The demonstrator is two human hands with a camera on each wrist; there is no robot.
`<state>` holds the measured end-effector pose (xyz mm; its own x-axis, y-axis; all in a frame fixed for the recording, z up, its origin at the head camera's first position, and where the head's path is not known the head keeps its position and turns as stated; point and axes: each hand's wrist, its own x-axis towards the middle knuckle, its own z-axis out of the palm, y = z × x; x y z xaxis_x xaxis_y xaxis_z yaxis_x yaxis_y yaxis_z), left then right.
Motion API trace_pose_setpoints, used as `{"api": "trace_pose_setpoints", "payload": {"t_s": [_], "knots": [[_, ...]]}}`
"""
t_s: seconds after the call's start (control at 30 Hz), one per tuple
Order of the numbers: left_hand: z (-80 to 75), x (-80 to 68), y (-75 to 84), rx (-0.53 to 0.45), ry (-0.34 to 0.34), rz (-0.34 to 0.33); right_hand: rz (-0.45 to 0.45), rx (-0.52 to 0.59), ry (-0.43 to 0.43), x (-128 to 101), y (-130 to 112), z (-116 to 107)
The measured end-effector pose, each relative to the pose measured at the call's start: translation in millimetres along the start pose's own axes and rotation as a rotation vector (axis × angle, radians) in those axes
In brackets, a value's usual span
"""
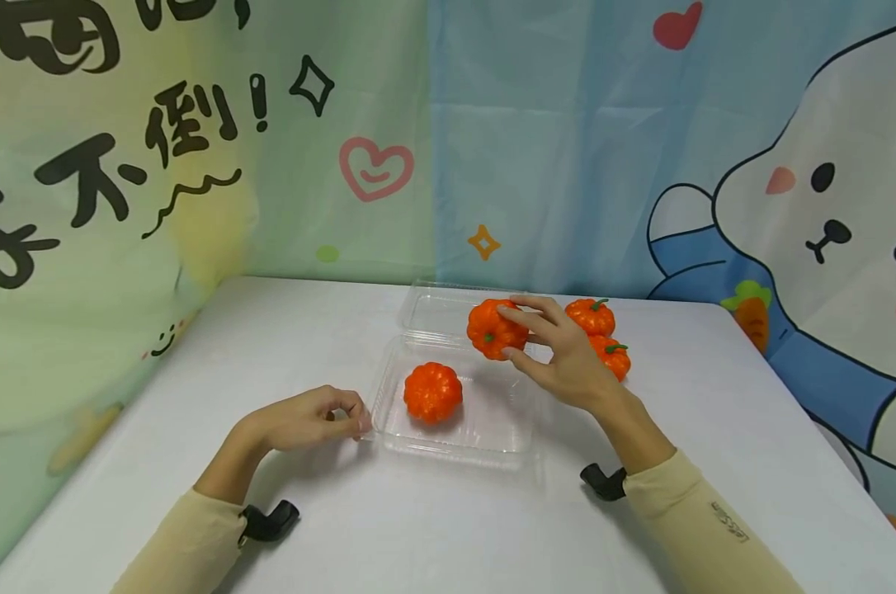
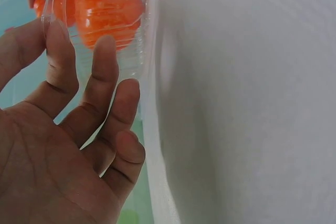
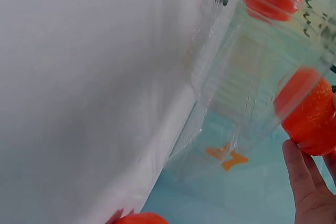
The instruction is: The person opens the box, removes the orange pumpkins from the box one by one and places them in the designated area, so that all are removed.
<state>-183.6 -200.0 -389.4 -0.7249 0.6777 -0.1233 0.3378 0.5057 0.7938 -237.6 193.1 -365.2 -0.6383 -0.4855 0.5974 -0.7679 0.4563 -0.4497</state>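
Fingers (image 1: 518, 318) of the right hand (image 1: 559, 355) curled round one orange pumpkin (image 1: 495, 328), gripping it from the side and holding it above the far part of the clear plastic box (image 1: 492, 433), near the hinge where the open lid (image 1: 436, 309) lies flat towards the far edge of the table (image 1: 195, 346). Fingertips of the left hand (image 1: 310, 419) pinched on the near left corner of the box, as if steadying it; loosely spread in the left wrist view, with the tips against the clear rim (image 2: 144, 51). One pumpkin in the box (image 1: 433, 392) already, resting on its floor towards the left side, stem not showing. Two more pumpkins (image 1: 600, 334) waiting outside on the table, just beside the right edge of the box, one touching the other, both with green stems up and partly hidden behind the right hand. Judged from how things lie: packing about a quarter done, with one piece settled, a second gripped in the air and not yet set down, and two untouched. Room on the right half of the box floor for the gripped one, by the look of it; whether all four will fit side by side hard to tell. Lid open, not yet folded over. Printed cloth (image 1: 195, 165) hanging behind the far edge.
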Motion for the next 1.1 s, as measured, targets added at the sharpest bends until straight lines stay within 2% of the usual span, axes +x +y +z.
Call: {"api": "trace_pose_setpoints", "payload": {"t_s": [0.33, 0.6, 0.8, 1.1], "knots": [[0.6, -0.6, 1.9, -0.011, -0.005, 0.003, 0.015, 0.016, 0.002, -7.6, -0.3, -16.6], [1.2, 3.5, 0.5, 0.004, -0.013, 0.005, 0.028, -0.058, 0.044, -17.6, 0.0, -31.5], [0.8, 3.6, -0.6, 0.006, -0.021, 0.005, 0.064, -0.091, 0.044, -25.7, 1.5, -39.0], [-1.7, 2.4, 1.0, 0.028, -0.023, 0.020, 0.101, -0.064, 0.050, -41.3, 9.3, -45.3]]}}
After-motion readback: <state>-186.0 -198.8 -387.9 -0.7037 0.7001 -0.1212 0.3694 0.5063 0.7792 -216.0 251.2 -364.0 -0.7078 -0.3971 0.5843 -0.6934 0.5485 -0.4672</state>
